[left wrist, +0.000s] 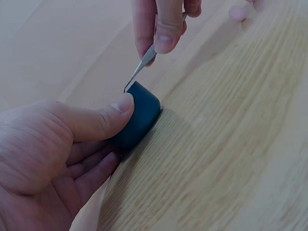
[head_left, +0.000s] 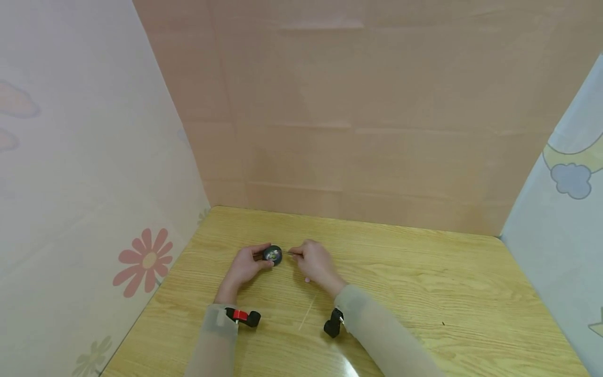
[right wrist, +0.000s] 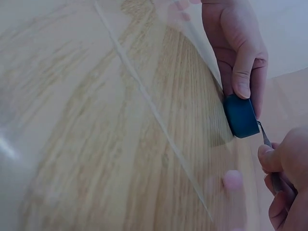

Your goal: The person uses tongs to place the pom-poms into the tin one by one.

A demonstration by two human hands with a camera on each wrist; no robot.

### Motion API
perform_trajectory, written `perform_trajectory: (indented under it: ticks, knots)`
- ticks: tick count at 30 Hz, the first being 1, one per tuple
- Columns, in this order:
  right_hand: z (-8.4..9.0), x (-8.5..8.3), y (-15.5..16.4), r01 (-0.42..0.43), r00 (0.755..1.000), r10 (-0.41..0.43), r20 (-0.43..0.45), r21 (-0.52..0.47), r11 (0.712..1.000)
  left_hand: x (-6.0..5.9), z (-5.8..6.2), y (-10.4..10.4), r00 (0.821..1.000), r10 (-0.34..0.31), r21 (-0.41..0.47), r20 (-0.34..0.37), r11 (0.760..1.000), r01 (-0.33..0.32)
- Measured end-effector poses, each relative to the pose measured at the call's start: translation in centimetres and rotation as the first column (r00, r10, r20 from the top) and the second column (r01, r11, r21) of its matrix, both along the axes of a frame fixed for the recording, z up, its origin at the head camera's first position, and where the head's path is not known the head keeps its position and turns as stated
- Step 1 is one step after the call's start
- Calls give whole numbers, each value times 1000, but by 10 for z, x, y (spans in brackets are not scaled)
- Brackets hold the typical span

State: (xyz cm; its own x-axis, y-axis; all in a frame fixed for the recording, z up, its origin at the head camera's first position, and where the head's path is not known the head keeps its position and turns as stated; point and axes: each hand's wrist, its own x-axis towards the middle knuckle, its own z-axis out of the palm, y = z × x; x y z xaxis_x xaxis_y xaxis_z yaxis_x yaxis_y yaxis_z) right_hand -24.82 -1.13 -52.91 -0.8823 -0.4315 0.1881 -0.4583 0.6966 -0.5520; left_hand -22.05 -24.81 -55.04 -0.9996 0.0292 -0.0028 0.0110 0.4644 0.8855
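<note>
My left hand [head_left: 246, 265] grips a small round dark-blue container [head_left: 272, 255] by its side, thumb at the near edge. Greenish and pale bits show on its face in the head view. It rests low at the tabletop in the left wrist view. From the right, my right hand [head_left: 314, 260] pinches slim metal tweezers [left wrist: 145, 61] with a fine bent tip. That tip is at the rim of the dark-blue container [right wrist: 242, 115]; whether it touches anything inside is hidden. A small pink ball [right wrist: 233, 179] lies on the table near the right hand.
The wooden table [head_left: 424, 293] has a tan wall sheet [head_left: 358, 115] behind it and patterned sheets at both sides. A pale straight line [head_left: 307, 313] crosses the tabletop between the forearms. A tiny dark speck [head_left: 443, 323] lies at the right.
</note>
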Motion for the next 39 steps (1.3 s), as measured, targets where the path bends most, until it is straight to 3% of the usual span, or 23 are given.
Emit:
perform_trajectory:
  ticks: [10,39]
  knots:
    - [-5,-4,-8,47,995,-40,-93,80,996,0,0,0,1000,-1,12,7,1000,1]
    - [4,3,16,40,996,-42,-82,-29,999,1,0,1,1000,7,-7,-6,1000,-7]
